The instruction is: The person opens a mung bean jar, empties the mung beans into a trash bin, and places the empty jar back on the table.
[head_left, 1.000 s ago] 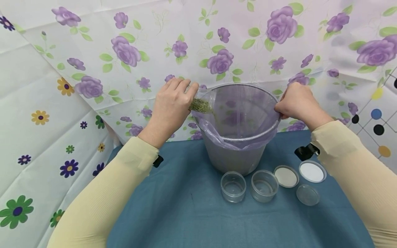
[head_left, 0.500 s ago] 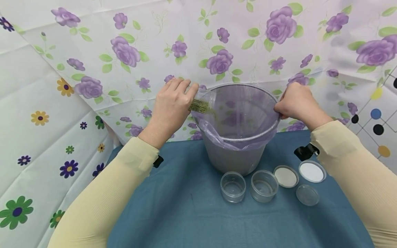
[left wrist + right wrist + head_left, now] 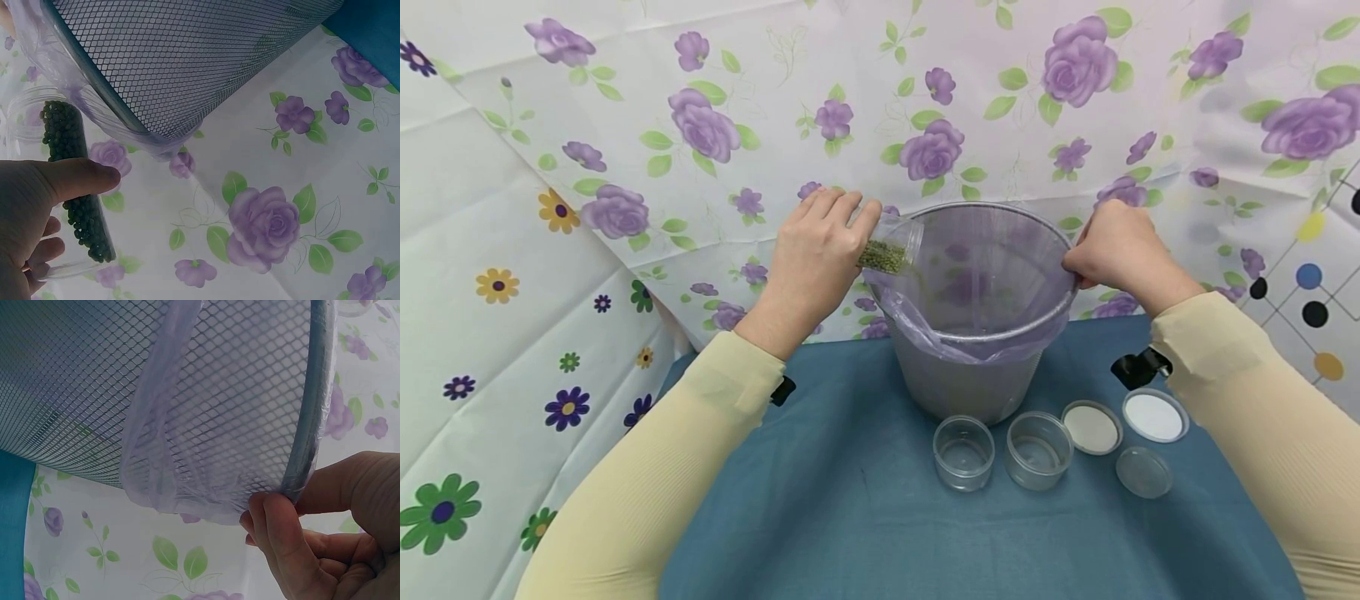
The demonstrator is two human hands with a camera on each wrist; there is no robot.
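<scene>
Clear jar (image 3: 891,248) — tilted, half-full of green beads.

A table covered by a blue cloth (image 3: 820,517) is shown, on which a mesh bin (image 3: 962,383), two clear empty jars (image 3: 964,452) (image 3: 1039,450) and three round lids (image 3: 1092,427) (image 3: 1155,415) (image 3: 1143,472) are set.

A grey metal mesh bin (image 3: 970,367) is wearing a thin, glossy purple plastic liner (image 3: 977,275). The clear plastic jars (image 3: 964,452) are shining smooth, and a matt blue cloth (image 3: 850,517) is covering the table.
</scene>
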